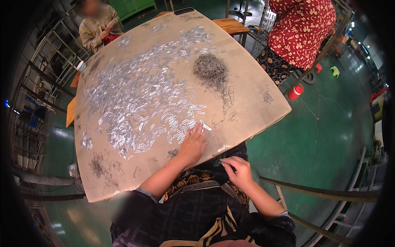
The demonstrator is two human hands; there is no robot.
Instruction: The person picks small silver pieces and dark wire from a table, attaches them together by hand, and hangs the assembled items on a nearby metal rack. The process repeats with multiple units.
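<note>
My left hand (193, 146) rests on the brown table top (247, 109) near its front edge, fingers stretched out. Its fingertips reach the near edge of a broad spread of small shiny silver strips (170, 119), beside a strip lying at the fingers. Just off the table's front edge, my right hand (238, 171) is closed in a pinch on a small shiny metal piece (221, 161). That piece is too small to tell its exact kind. To the right of the strips lies a heap of thin, dark, bent wire pieces (210, 70), trailing toward me.
Smaller scatters of dark wire pieces (98, 165) lie at the near left of the table. A phone-like black slab (184, 11) is at the far edge. One person (98, 26) sits far left, another (302, 33) far right. A red container (295, 92) stands right of the table.
</note>
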